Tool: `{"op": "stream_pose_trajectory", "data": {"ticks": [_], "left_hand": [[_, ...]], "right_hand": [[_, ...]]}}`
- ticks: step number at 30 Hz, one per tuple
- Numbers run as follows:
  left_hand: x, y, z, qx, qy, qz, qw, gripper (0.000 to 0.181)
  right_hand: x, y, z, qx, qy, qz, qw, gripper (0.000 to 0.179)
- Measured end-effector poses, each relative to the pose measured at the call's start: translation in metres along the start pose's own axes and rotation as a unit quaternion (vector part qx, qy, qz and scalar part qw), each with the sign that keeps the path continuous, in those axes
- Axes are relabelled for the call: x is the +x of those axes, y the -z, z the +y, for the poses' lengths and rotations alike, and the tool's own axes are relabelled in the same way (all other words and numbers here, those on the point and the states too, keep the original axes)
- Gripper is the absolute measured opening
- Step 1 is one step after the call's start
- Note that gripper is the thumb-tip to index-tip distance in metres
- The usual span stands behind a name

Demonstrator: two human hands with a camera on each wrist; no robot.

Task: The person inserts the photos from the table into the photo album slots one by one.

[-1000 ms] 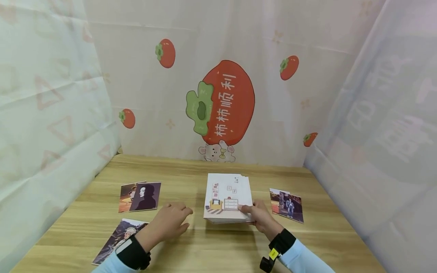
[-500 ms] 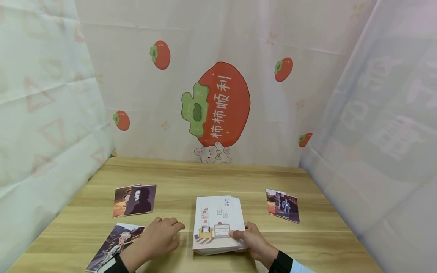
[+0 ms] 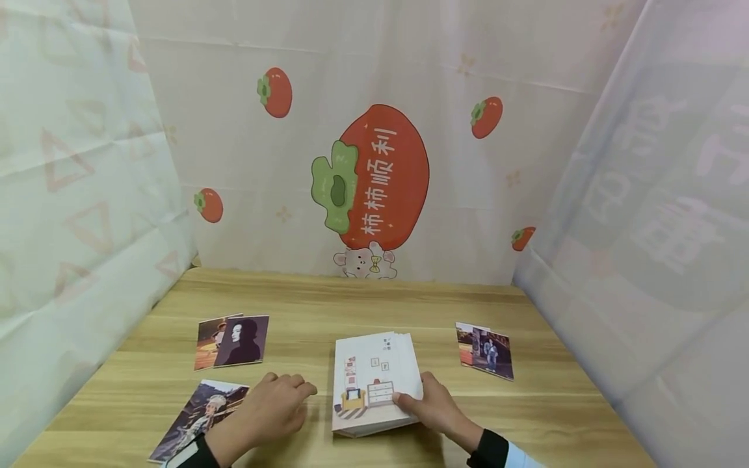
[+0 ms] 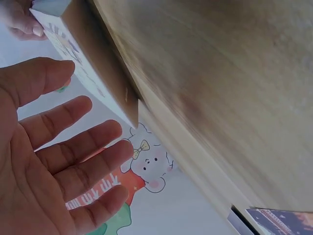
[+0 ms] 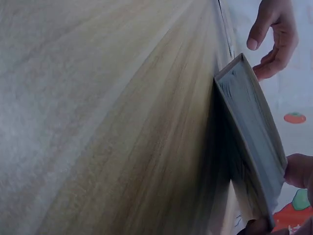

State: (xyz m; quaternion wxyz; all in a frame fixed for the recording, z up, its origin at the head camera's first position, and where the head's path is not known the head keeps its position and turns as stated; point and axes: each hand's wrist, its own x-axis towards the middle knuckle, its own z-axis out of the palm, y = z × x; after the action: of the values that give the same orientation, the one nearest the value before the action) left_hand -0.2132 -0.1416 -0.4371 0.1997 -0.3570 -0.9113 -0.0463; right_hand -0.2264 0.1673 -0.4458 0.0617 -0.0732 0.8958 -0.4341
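Observation:
A thick white photo album point(image 3: 377, 380) with a drawn chair and drawers on its cover is in the middle of the wooden table. My right hand point(image 3: 433, 409) grips its right edge, thumb on the cover and the other fingers mostly hidden underneath. In the right wrist view, the page edges of the album point(image 5: 252, 127) show between its covers, and it is tilted. To its left hovers my left hand point(image 3: 269, 409), apart from it; the left wrist view shows that palm point(image 4: 49, 161) with fingers spread and nothing held. Partly behind the left forearm lies a photo point(image 3: 196, 416) of a figure in a pale headdress.
Two overlapping photos point(image 3: 242, 341) lie at the back left of the table point(image 3: 351, 305). Another overlapping pair point(image 3: 491, 354) lies to the right. Pale cloth with printed persimmons point(image 3: 380, 182) hangs behind, and cloth walls stand at both sides.
My right hand has drawn the photo album toward me, then tilted it slightly. My left hand has stayed beside it. The head view has shifted a little.

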Motion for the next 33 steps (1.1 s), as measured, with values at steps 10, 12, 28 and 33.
{"op": "stream_pose_trajectory", "data": {"ticks": [10, 12, 28, 33], "left_hand": [[-0.001, -0.001, 0.002, -0.059, -0.029, -0.102, 0.9927, 0.031], [-0.001, -0.002, 0.003, -0.065, -0.032, -0.119, 0.9902, 0.034], [0.001, -0.001, 0.003, -0.032, -0.048, -0.082, 0.9950, 0.041], [0.005, 0.000, 0.010, -0.042, -0.096, 0.014, 0.9944, 0.042]], "right_hand": [[0.003, 0.007, -0.002, -0.189, 0.026, -0.040, 0.9808, 0.069], [0.003, 0.006, -0.002, -0.188, 0.020, -0.056, 0.9805, 0.070], [0.005, 0.016, 0.001, -0.242, 0.090, -0.074, 0.9633, 0.072], [0.004, 0.038, 0.007, -0.275, 0.188, -0.084, 0.9392, 0.076]]}}
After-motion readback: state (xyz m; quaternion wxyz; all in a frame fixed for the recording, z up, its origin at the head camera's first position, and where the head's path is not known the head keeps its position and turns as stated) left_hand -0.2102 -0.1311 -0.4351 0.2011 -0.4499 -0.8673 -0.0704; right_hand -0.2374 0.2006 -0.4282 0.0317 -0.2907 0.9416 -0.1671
